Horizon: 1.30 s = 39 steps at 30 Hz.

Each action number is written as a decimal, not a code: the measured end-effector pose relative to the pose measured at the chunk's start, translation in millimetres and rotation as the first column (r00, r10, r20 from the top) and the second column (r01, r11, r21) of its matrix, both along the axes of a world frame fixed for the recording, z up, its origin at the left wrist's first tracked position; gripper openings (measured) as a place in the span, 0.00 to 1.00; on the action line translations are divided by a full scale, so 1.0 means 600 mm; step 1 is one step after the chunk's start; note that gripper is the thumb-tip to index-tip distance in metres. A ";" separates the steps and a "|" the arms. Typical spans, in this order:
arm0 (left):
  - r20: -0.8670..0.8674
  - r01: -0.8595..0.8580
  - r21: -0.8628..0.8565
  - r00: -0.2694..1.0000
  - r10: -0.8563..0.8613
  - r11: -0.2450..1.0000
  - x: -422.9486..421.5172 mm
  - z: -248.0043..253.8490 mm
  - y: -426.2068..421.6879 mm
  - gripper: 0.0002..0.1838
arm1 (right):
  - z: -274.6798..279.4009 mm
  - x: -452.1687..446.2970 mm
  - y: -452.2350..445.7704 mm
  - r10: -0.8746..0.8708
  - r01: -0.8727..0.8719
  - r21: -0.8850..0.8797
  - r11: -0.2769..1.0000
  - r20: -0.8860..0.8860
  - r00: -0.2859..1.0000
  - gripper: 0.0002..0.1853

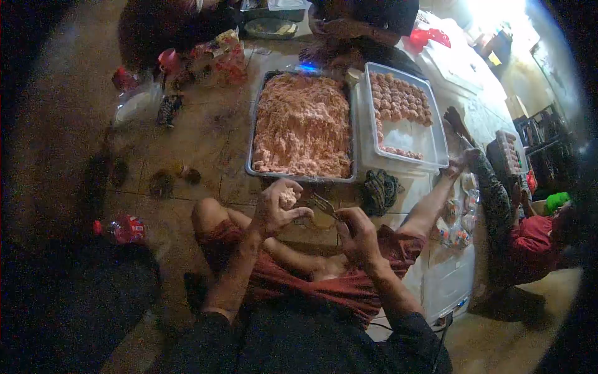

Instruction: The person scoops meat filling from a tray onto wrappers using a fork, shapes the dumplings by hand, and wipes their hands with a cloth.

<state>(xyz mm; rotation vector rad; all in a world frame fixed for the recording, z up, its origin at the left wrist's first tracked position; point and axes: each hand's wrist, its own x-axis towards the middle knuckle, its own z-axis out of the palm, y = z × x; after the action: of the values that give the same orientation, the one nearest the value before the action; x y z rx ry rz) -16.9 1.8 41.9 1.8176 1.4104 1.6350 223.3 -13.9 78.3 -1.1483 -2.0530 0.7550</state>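
In front of my crossed legs, my left hand (271, 210) is closed around a small lump of pale pink meat paste (288, 197), which shows between the curled fingers and thumb. My right hand (360, 235) grips a metal fork (321, 203), its tines pointing up and left toward the lump but apart from it. Just beyond both hands lies a deep rectangular tray (250, 157) heaped with pink meat paste (305, 128). To its right, a clear plastic box (440, 142) holds rows of round meatballs (398, 93), with a bare patch of its floor showing in the middle.
A dark crumpled cloth (381, 192) lies right of the tray. A red-labelled bottle (128, 230) is on the tiled floor at left. Plastic cups (460, 218) stand right of my leg. Two people sit across the tray; another person in red (534, 240) is at far right.
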 end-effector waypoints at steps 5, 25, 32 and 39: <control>0.030 0.327 -0.514 0.931 -0.365 0.793 -0.004 -0.007 -0.006 0.17 | 0.048 -0.015 0.002 0.124 -0.124 0.016 0.992 -0.045 0.991 0.13; 0.030 0.358 -0.333 0.929 -0.369 0.872 -0.018 -0.006 -0.022 0.15 | 0.058 -0.017 -0.010 0.115 -0.115 -0.065 0.991 -0.001 0.993 0.09; 0.398 0.539 -0.411 0.832 -0.387 0.735 -0.013 -0.057 -0.026 0.18 | 0.032 -0.026 0.006 0.103 -0.184 -0.341 0.922 -0.243 0.965 0.07; 0.250 0.465 -0.355 0.883 -0.397 0.811 -0.032 -0.043 -0.066 0.19 | 0.008 -0.056 0.130 -0.118 0.102 -0.137 0.985 -0.112 0.987 0.12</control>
<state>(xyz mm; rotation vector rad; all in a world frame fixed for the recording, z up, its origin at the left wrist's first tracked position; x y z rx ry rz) -36.3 -37.5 16.0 1.5683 1.0580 1.1266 189.8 64.0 83.2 -1.2475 -1.8479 0.8926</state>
